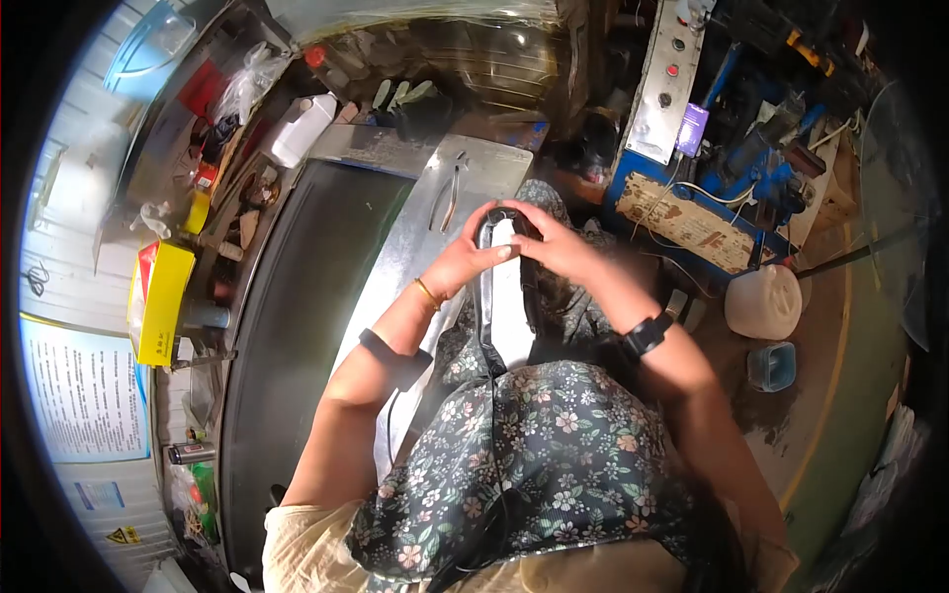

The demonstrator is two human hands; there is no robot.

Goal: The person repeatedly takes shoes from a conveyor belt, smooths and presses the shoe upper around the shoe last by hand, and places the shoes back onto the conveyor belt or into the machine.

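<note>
Left hand (pixel 457 267) and right hand (pixel 563 249): fingers closed round toe of black shoe (pixel 532 296); even thumb pressure on white sole (pixel 509 306) should limit twisting.

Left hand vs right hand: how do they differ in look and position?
Left hand has a thin gold-coloured bracelet at the wrist; right hand shows none. Left hand grips the black-and-white piece from the left, right hand from the right. Both forearms wear dark bands.

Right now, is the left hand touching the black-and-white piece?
Touching: the head view shows the left hand around the end of the black-and-white piece, thumb on its white face.
</note>
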